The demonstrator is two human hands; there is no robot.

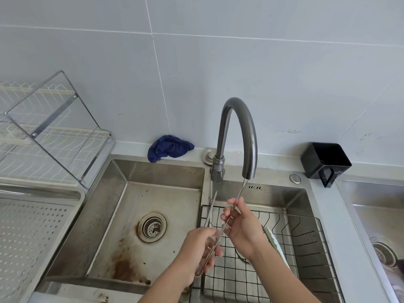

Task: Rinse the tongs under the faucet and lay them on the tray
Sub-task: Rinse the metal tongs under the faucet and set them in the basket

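Thin metal tongs (211, 212) stand tilted over the sink, arms spread apart, one tip reaching up to the spout of the grey curved faucet (239, 132). My left hand (200, 251) grips the hinged lower end. My right hand (241, 224) pinches the right arm of the tongs between thumb and fingers, just below the spout. No water stream is clearly visible. A perforated steel tray (32, 226) lies at the left of the sink.
A black wire basket (306, 248) with a white plate (276, 241) sits in the right sink part. The left basin (131, 215) has a rusty drain. A dish rack (54, 136), blue cloth (169, 147) and black holder (325, 162) line the back.
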